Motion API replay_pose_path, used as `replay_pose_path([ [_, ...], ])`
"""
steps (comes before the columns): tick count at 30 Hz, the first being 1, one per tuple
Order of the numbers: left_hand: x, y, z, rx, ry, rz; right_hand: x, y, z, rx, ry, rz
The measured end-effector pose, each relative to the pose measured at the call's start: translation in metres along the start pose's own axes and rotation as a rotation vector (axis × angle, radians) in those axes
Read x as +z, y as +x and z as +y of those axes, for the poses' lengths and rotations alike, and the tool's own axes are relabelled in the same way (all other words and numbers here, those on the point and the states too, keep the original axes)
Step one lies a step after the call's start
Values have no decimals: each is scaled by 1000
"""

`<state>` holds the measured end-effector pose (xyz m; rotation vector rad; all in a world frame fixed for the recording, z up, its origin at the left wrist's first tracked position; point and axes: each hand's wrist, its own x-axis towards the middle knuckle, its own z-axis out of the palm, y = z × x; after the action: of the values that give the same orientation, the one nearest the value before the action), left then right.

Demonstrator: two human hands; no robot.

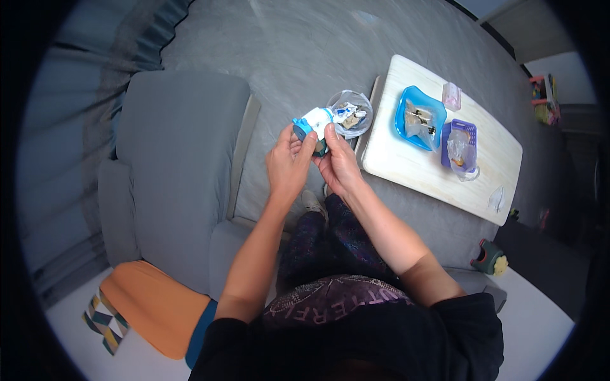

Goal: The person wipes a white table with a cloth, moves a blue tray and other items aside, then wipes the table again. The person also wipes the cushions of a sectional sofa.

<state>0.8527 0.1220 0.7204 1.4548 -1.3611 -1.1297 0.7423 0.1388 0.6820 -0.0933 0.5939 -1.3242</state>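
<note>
Between my two hands is a small white and blue plastic object [318, 120], perhaps a toy, with a dark round part at its left end. My left hand [290, 157] grips its left end, thumb on top. My right hand [337, 159] holds the right side, its thumb pressed along the edge. A darker green part shows below, partly covered by my fingers. Just beyond the hands, on the floor, stands a waste bin [363, 97] with a clear plastic liner and crumpled scraps inside.
To the right a pale table [429, 185] carries a blue plastic basket [404, 112] with bagged goods, a purple basket [447, 145] with a plastic bag, and a pink box [452, 96]. A grey sofa [176, 157] stands left. A dark green toy-like object [489, 257] sits at lower right.
</note>
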Motion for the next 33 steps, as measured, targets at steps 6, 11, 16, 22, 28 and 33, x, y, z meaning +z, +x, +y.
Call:
replay_pose_path([
  [6,43,44,21,-55,286,-62,-8,30,-37,-140,-18,170],
  [11,71,78,26,-73,269,-105,-16,55,-72,-147,-9,187],
  [16,81,101,13,-130,0,-131,-30,72,-94,-68,-23,147],
  [22,75,124,29,-322,-94,-178,-33,78,-111,27,-20,118],
  [28,59,139,38,-382,-191,-280,-22,81,-121,79,58,148],
  [33,45,139,46,-283,-219,-336,-10,85,-115,93,211,128],
])
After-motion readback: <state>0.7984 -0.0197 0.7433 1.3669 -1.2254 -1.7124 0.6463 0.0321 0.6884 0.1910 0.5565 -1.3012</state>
